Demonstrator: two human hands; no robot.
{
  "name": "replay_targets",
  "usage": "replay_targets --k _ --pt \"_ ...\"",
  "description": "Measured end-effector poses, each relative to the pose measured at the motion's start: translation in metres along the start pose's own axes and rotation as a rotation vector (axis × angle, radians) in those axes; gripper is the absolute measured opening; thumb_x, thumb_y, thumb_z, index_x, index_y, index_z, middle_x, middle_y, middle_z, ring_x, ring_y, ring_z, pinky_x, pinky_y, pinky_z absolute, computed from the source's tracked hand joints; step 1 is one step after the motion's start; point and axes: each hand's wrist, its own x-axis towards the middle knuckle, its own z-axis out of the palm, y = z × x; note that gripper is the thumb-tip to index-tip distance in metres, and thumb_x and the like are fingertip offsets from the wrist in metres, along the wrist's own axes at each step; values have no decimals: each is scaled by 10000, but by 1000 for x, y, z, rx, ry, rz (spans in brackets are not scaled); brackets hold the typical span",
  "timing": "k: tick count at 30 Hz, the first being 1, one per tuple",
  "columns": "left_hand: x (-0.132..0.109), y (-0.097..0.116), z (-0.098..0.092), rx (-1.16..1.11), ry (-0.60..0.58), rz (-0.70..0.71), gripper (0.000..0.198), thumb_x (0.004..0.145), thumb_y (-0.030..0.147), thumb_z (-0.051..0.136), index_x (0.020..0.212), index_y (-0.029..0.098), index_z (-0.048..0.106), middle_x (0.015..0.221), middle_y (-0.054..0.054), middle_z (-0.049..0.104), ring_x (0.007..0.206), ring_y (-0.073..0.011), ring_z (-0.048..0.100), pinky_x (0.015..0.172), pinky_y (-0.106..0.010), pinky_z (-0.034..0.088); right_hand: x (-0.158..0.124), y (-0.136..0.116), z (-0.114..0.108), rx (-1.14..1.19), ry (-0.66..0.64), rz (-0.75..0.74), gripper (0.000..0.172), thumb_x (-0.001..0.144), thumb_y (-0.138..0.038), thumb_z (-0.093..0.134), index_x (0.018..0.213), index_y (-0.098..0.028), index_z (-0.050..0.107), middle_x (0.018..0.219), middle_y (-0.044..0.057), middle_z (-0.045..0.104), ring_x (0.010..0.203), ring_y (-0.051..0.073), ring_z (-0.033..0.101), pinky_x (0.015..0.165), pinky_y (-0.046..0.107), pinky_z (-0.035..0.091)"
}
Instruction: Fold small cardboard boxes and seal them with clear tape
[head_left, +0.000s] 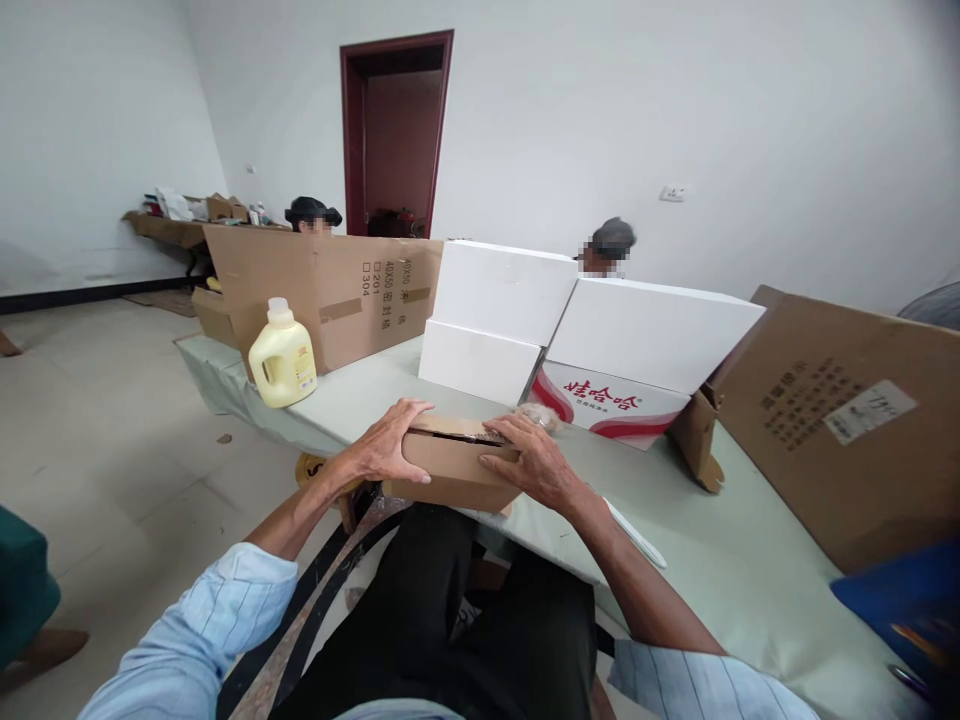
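A small brown cardboard box (457,478) rests at the near edge of the table, with a narrow dark gap along its top. My left hand (390,447) grips its left end, thumb on the near face and fingers over the top. At the right end, my right hand (534,458) holds the box the same way, fingers across the top flap. Just behind the right hand lies a clear, crumpled-looking item (546,414), partly hidden; its kind is unclear. A slim white object (637,535) lies on the table beside my right forearm.
A yellow jug (282,360) stands on the table (352,400) at left, before a large carton (330,290). Several white boxes (487,358) are stacked behind my hands, near a red-and-white carton (607,402). Another large carton (847,430) is at right. Two people sit beyond.
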Motion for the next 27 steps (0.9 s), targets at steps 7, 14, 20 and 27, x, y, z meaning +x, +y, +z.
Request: replay_targets --k 7,14,20,27 --pt "2 8 2 -13 44 -44 994 717 426 930 1566 231 450 1506 -161 546 1394 -382 549 1181 -555 478 13 4 4 22 1 -14 393 1003 -506 671 1305 -255 696 1217 124 749 1131 334 675 968 484 545" --pt "16 10 3 -3 100 -150 382 949 364 666 1298 212 691 1262 -99 711 1221 -303 667 1095 -463 529 14 1 4 53 4 -3 359 1002 -508 676 1253 -253 714 1173 117 758 1099 323 682 938 466 541" --pt "24 11 8 38 177 -178 304 984 381 621 1196 212 758 1213 -85 752 1154 -277 708 1058 -409 542 12 0 3 53 41 8 403 1005 -534 662 1277 -241 711 1184 125 754 1100 332 681 976 489 546" --pt "31 16 1 18 187 -229 287 1016 402 568 1020 228 795 1067 -47 808 1004 -237 733 904 -335 537 9 1 3 32 130 -25 437 1002 -536 666 1325 -242 686 1225 134 745 1153 338 680 1003 510 556"
